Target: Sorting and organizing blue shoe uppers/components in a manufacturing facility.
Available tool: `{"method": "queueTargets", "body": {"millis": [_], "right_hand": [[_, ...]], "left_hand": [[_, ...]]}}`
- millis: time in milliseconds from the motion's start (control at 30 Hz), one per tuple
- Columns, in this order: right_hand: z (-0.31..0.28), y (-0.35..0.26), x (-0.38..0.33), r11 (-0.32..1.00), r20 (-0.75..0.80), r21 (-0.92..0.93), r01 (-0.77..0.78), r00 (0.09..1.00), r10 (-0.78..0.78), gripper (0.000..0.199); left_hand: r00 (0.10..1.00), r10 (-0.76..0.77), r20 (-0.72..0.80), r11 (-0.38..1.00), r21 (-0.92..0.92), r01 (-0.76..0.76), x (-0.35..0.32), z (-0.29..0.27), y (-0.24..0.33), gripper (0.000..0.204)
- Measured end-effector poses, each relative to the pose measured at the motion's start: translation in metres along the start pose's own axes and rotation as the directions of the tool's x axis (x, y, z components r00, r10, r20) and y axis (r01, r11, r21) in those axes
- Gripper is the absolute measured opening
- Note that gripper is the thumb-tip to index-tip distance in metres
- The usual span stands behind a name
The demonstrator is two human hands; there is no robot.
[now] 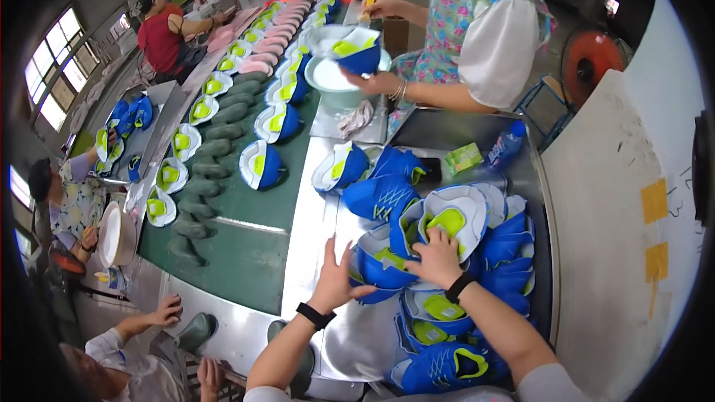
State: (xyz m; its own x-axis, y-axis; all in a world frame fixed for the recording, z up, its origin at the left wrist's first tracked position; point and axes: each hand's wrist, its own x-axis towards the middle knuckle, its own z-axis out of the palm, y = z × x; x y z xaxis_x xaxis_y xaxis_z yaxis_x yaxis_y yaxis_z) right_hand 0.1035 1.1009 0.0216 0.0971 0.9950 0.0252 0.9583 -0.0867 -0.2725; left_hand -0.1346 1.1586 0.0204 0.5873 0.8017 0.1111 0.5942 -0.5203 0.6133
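Blue shoe uppers with white undersides and lime-green linings lie heaped on the metal table in front of me. My left hand is held over the table at the heap's left side, fingers and thumb spread, holding nothing. It is nearest to a blue upper with a green lining. My right hand grips the near edge of a shoe upper on top of the heap. Its fingers reach over onto the green lining, and the thumb is apart on the left. A laced blue upper lies just beyond.
A green conveyor belt carries rows of uppers and dark shoe lasts. Across from me, a person holds a brush and an upper above a bowl. A blue bottle and green box stand behind the heap. Others work at left.
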Motion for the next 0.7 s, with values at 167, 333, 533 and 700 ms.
{"method": "queueTargets", "body": {"millis": [167,333,533,700], "right_hand": [[0.005,-0.017,0.006,0.986,0.026,-0.037,0.162,0.987,-0.161,0.015],[-0.002,-0.02,-0.018,0.909,0.003,0.041,0.414,0.91,-0.415,0.016],[-0.025,0.004,-0.013,0.944,-0.235,0.273,0.184,0.964,-0.12,0.022],[-0.027,-0.039,-0.021,0.941,0.162,0.199,0.273,0.938,-0.306,0.047]], "left_hand": [[0.756,-0.602,0.258,0.373,-0.746,0.552,-0.026,0.038,-0.027,0.099],[0.864,-0.486,0.134,0.652,-0.603,0.46,-0.016,0.052,-0.025,0.092],[0.9,-0.43,0.068,0.554,-0.768,0.323,-0.043,0.055,-0.026,0.081],[0.909,-0.409,0.085,0.469,-0.834,0.289,-0.049,0.058,0.001,0.083]]}}
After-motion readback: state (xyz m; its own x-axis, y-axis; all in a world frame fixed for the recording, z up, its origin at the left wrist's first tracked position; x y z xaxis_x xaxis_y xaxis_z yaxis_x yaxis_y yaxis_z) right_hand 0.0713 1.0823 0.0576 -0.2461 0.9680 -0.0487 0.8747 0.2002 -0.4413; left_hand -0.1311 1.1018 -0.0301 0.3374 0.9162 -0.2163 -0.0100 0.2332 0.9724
